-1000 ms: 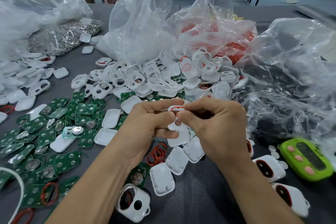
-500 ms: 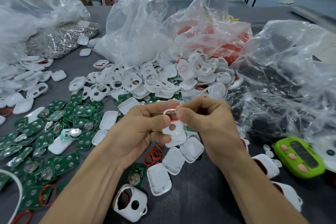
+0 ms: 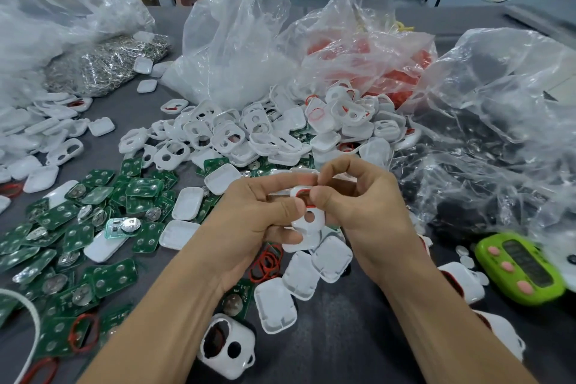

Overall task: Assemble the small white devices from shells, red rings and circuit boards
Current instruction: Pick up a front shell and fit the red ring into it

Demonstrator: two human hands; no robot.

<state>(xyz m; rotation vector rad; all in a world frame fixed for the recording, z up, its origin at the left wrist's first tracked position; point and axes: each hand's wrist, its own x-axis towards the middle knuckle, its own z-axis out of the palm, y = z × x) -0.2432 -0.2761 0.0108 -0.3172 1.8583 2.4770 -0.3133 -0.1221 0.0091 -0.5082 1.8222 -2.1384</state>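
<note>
Two bare hands are meeting above the middle of a grey table [image 3: 358, 340]. The left hand [image 3: 252, 218] is gripping a small white shell [image 3: 308, 223], its thumb lying across the front and its fingers curling round behind. The right hand [image 3: 371, 215] is coming in from the other side with its fingers bent, thumb and forefinger pinching a red ring [image 3: 303, 192] that is sitting at the shell's upper opening. A round hole is showing in the shell just below the ring.

Directly behind the hands a heap of empty shells [image 3: 249, 137] is lying, touching a clear bag of red rings [image 3: 367, 50] and a bag of white parts [image 3: 237, 40]. Green circuit boards [image 3: 93, 227] are spreading across the table to the left. Under the wrists, loose red rings [image 3: 266, 262] and white back covers [image 3: 274, 305] are lying close together, partly hidden by the forearms. A finished white device [image 3: 227, 349] is resting near the bottom edge, and a green gadget [image 3: 523, 268] with pink buttons is lying to the right.
</note>
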